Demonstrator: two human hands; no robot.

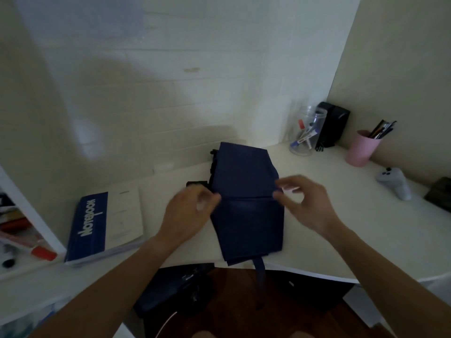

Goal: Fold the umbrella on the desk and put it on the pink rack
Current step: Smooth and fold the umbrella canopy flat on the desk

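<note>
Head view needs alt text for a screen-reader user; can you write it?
A navy folding umbrella lies collapsed on a white desk, with the left hand and right hand pinching its fabric at either side. A blue notebook lies to the left; a pink pen cup stands far right.

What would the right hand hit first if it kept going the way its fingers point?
Its fingers point left, so the right hand would probably meet the navy umbrella fabric at once; whether fingertips already touch is blurred.

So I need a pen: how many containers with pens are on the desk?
2: a clear jar near the back wall and a pink cup to its right. More pens may sit out of view.
</note>
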